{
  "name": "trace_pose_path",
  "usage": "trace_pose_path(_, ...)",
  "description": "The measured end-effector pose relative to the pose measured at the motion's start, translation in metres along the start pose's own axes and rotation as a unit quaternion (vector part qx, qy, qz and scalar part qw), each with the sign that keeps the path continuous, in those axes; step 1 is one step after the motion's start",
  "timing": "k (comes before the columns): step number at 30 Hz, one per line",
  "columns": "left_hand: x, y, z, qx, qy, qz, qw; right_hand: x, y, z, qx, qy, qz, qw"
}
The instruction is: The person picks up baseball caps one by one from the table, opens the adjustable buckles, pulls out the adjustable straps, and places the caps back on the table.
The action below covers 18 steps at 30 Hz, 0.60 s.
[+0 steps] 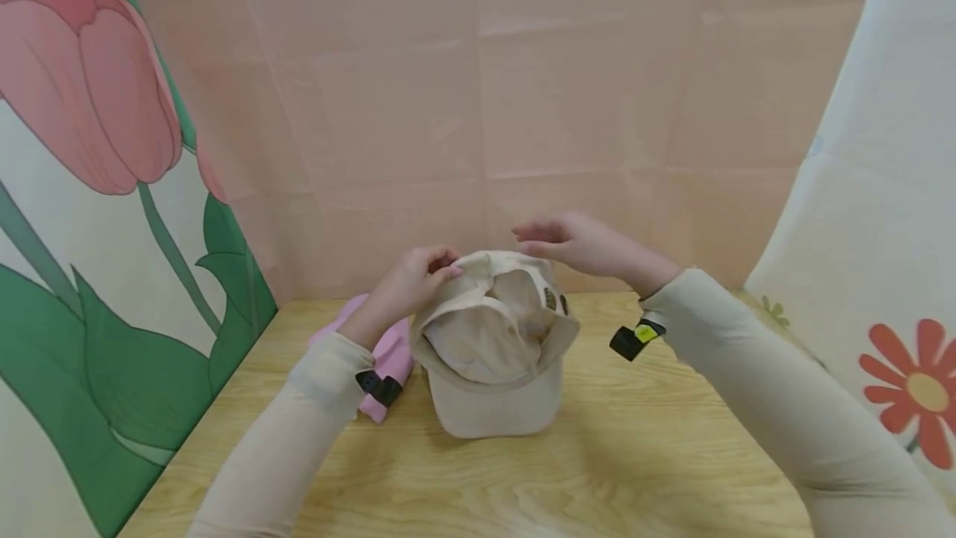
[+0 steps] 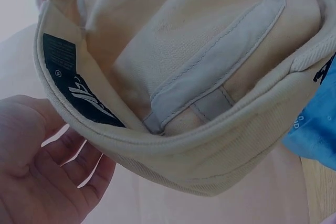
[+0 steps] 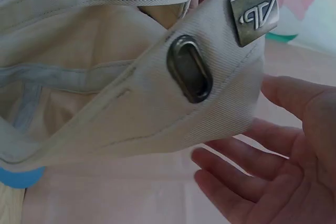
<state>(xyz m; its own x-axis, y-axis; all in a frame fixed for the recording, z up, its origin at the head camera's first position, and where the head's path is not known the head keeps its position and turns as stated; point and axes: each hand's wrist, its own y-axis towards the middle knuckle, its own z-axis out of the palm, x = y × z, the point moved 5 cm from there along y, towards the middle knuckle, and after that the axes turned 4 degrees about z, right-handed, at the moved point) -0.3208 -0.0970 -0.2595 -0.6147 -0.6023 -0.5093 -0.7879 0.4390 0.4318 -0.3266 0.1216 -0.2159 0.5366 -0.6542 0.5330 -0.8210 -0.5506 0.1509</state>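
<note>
A beige baseball cap (image 1: 485,339) stands on the table with its hollow inside facing me and its brim towards the near edge. My left hand (image 1: 414,276) rests at the cap's upper left edge; in the left wrist view its fingers (image 2: 71,163) pass behind the cap, tips hidden. A dark label (image 2: 81,85) shows inside the band. My right hand (image 1: 578,243) hovers by the upper right of the cap, fingers extended. The right wrist view shows its thumb beside the fabric, near a metal buckle (image 3: 190,69) and a metal clasp (image 3: 254,14).
A pink fabric item (image 1: 392,351) lies left of the cap, partly under my left forearm. Something blue with pale lettering (image 2: 317,124) appears beyond the cap in the left wrist view. The wooden table (image 1: 635,455) meets a peach backdrop (image 1: 582,106), with flowered sheets on both sides.
</note>
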Motion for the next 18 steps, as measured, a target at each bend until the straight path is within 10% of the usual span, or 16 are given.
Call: trace_pose_path(18, 0.004, -0.002, 0.001, 0.009, -0.044, -0.005, 0.999, -0.006, 0.002, 0.011, -0.002, 0.038, -0.004, 0.9993)
